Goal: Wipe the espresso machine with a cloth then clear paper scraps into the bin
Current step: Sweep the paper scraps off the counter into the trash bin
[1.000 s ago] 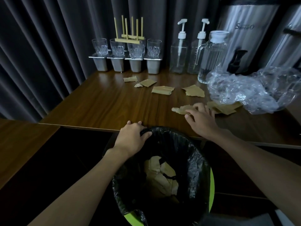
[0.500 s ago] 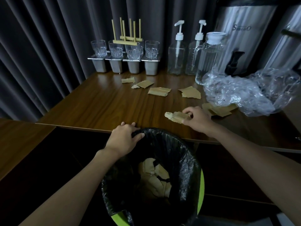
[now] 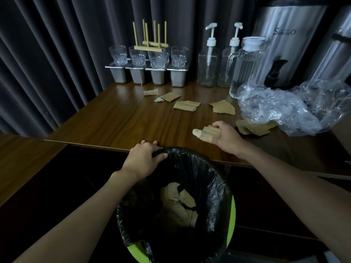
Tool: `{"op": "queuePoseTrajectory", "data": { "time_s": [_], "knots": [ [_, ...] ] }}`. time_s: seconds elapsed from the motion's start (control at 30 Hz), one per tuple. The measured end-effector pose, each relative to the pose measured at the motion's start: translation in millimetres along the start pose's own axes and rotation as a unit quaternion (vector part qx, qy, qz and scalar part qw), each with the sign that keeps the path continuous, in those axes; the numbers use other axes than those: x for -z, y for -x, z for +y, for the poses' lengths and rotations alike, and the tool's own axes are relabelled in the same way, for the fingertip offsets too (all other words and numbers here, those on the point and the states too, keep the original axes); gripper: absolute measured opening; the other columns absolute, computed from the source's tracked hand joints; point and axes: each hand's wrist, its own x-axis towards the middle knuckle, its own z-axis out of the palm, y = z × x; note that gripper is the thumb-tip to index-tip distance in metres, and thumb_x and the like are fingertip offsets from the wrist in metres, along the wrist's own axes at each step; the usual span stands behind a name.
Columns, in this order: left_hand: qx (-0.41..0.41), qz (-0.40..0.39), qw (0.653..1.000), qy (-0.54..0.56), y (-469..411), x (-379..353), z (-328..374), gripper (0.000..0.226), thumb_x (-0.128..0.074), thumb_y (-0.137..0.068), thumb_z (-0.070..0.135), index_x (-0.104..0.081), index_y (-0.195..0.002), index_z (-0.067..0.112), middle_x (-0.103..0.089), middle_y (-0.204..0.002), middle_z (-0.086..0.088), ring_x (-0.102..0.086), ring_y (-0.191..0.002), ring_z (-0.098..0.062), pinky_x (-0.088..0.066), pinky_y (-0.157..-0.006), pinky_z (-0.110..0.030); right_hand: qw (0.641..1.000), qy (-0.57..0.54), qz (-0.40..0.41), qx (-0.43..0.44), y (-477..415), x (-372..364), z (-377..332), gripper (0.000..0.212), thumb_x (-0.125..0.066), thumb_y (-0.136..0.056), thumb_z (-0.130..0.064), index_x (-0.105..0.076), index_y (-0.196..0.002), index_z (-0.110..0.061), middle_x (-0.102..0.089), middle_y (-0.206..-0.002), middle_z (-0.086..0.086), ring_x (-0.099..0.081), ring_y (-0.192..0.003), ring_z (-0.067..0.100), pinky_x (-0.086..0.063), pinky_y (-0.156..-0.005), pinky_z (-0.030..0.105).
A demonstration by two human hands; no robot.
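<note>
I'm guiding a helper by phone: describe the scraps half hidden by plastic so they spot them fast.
At the right of the wooden table lies crumpled clear plastic. Brown scraps poke out under its near edge, beside the right hand. Unlike the others, they're partly covered.

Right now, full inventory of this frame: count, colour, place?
curtain: 1, dark grey, behind table
table: 1, brown wood, centre
steel containers: 4, silver, back left
glasses: at least 4, clear, atop containers
wooden rack: 1, pale, among glasses
pump bottles: 2, clear, white pumps, back
pitcher: 1, clear, white lid, beside bottles
urn: 1, silver, black tap, back right
plastic wrap: 1, clear, crumpled, right
loose scraps: several, brown, mid-table
bin: 1, green, black liner, scraps inside, below table edge
left hand: 1, grips bin rim
right hand: 1, grips scrap bundle
</note>
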Motion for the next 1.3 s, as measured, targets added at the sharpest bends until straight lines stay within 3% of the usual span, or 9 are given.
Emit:
{"op": "queuePoseTrajectory", "data": {
  "time_s": [0.17,0.23,0.33,0.43,0.5,0.67,0.8,1.03,1.3],
  "knots": [
    [-0.012,0.023,1.0,0.012,1.4,2.3,2.7,0.028,-0.063,-0.096,0.041,-0.071,-0.118,0.026,-0.059,-0.142,-0.006,-0.043,-0.142,-0.027,-0.023,-0.123,-0.039,0.974,-0.222,-0.051,0.007,17.5,17.1,-12.5,0.029,-0.068,-0.089,-0.011,-0.064,-0.117,-0.018,-0.07,-0.108,0.001,-0.068,-0.092,0.008,-0.051,-0.072,0.015],
    [-0.014,0.025,1.0,0.01,1.6,3.5,4.2,0.026,-0.063,-0.096,0.04,-0.072,-0.116,0.026,-0.062,-0.138,-0.004,-0.045,-0.14,-0.026,-0.027,-0.119,-0.039,0.949,-0.284,-0.14,0.019,28.0,24.3,-17.5,0.027,-0.07,-0.088,-0.012,-0.066,-0.113,-0.021,-0.074,-0.106,0.002,-0.07,-0.096,0.01,-0.053,-0.074,0.016],
    [-0.014,0.018,1.0,0.007,0.8,4.4,4.0,0.027,-0.063,-0.096,0.041,-0.072,-0.116,0.026,-0.064,-0.136,-0.003,-0.047,-0.139,-0.022,-0.036,-0.114,-0.039,0.937,-0.238,-0.249,0.056,36.0,25.7,-21.9,0.031,-0.07,-0.089,-0.02,-0.065,-0.12,-0.018,-0.073,-0.108,0.0,-0.068,-0.102,0.01,-0.053,-0.081,0.018],
    [-0.012,0.011,1.0,0.003,0.6,4.6,3.3,0.03,-0.062,-0.097,0.041,-0.071,-0.12,0.025,-0.059,-0.143,-0.005,-0.043,-0.143,-0.02,-0.032,-0.118,-0.039,0.967,-0.193,-0.154,0.066,30.0,18.4,-19.6,0.032,-0.065,-0.093,-0.025,-0.063,-0.124,-0.02,-0.069,-0.115,-0.003,-0.064,-0.106,0.008,-0.053,-0.09,0.024],
    [-0.007,0.007,1.0,-0.002,0.8,5.4,3.4,0.032,-0.061,-0.097,0.043,-0.069,-0.123,0.026,-0.054,-0.148,-0.004,-0.04,-0.144,-0.022,-0.027,-0.119,-0.038,0.981,-0.157,-0.09,0.065,18.7,12.3,-12.4,0.04,-0.06,-0.096,-0.026,-0.053,-0.136,-0.021,-0.057,-0.135,-0.004,-0.053,-0.123,0.007,-0.044,-0.101,0.026],
    [-0.004,0.009,1.0,-0.008,0.3,8.0,4.3,0.035,-0.062,-0.097,0.042,-0.069,-0.126,0.025,-0.055,-0.147,-0.002,-0.043,-0.141,-0.021,-0.036,-0.111,-0.034,0.998,-0.006,-0.04,0.037,-19.4,-10.0,12.7,0.06,-0.051,-0.099,-0.037,-0.027,-0.152,-0.02,-0.023,-0.16,-0.001,-0.021,-0.146,0.018,-0.025,-0.115,0.037],
    [0.009,-0.002,1.0,-0.019,-0.1,7.8,3.9,0.04,-0.06,-0.097,0.045,-0.064,-0.133,0.027,-0.048,-0.153,0.002,-0.035,-0.147,-0.023,-0.027,-0.117,-0.036,0.992,0.099,0.069,0.038,-47.2,-24.1,19.9,0.059,-0.045,-0.1,-0.039,-0.028,-0.151,-0.014,-0.025,-0.159,0.006,-0.022,-0.147,0.022,-0.026,-0.117,0.042],
    [0.016,-0.005,1.0,-0.025,-1.2,8.4,5.0,0.037,-0.059,-0.097,0.047,-0.065,-0.13,0.032,-0.047,-0.153,0.005,-0.034,-0.147,-0.026,-0.029,-0.116,-0.038,0.965,0.237,0.107,-0.015,-88.9,-23.8,24.1,0.059,-0.028,-0.099,-0.047,-0.021,-0.151,-0.018,-0.017,-0.159,0.01,-0.01,-0.148,0.027,-0.01,-0.12,0.047],
    [0.013,-0.007,0.999,-0.03,-1.5,8.3,4.7,0.038,-0.059,-0.097,0.047,-0.065,-0.131,0.033,-0.047,-0.154,0.005,-0.032,-0.148,-0.026,-0.029,-0.117,-0.038,0.955,0.279,0.089,-0.04,-92.4,-25.9,22.5,0.054,-0.021,-0.098,-0.049,-0.035,-0.141,-0.018,-0.041,-0.144,0.009,-0.034,-0.134,0.028,-0.024,-0.108,0.052]
  ]
}}
